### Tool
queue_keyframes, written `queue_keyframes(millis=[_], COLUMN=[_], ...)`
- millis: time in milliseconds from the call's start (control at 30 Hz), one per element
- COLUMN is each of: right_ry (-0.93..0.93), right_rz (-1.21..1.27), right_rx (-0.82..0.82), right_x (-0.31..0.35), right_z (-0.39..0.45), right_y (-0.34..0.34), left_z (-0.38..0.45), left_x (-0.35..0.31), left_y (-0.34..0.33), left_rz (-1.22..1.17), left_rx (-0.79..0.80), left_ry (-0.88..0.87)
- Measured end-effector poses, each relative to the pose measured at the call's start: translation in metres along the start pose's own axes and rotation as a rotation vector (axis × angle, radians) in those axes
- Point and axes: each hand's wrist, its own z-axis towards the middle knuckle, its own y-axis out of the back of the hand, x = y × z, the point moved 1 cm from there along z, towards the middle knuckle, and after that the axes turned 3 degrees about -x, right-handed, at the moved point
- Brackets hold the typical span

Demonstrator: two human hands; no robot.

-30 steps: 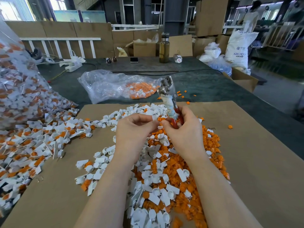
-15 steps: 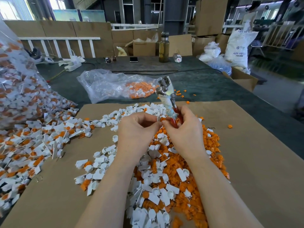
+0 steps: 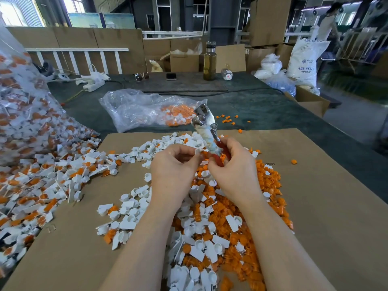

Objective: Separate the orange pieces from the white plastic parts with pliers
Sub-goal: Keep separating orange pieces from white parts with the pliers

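Right hand (image 3: 235, 173) grip on pliers (image 3: 206, 127); cardboard sheet (image 3: 327, 206), warehouse boxes (image 3: 184, 61).

Plastic bag (image 3: 147, 110) lies behind the cardboard sheet (image 3: 327, 206), bottle (image 3: 209, 61) farther back.

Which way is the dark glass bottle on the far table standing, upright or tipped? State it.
Upright. The bottle stands on its base on the far table, cap at top, sides vertical, beside the phone.

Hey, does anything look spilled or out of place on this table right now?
Yes. A few orange pieces lie loose on the dark mat beyond the cardboard, away from the main pile, and one sits alone near the cardboard's right side. The pliers have one handle wrapped in tape, which looks improvised.
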Motion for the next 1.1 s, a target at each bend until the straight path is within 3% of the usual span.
queue_keyframes(millis=[300, 667, 833, 1100], right_ry=[-0.104, -0.153, -0.138, -0.080], right_rz=[0.164, 0.174, 0.106, 0.026], right_rx=[0.087, 0.422, 0.579, 0.643], right_x=[-0.002, 0.001, 0.004, 0.001], right_z=[0.003, 0.001, -0.001, 0.000], right_y=[0.009, 0.016, 0.017, 0.014], left_z=[0.003, 0.008, 0.011, 0.013], left_x=[0.000, 0.000, 0.001, 0.002], left_y=[0.007, 0.015, 0.021, 0.023], left_rz=[-0.307, -0.552, -0.598, -0.583], left_rx=[0.045, 0.021, 0.012, 0.021], left_ry=[0.099, 0.133, 0.141, 0.138])
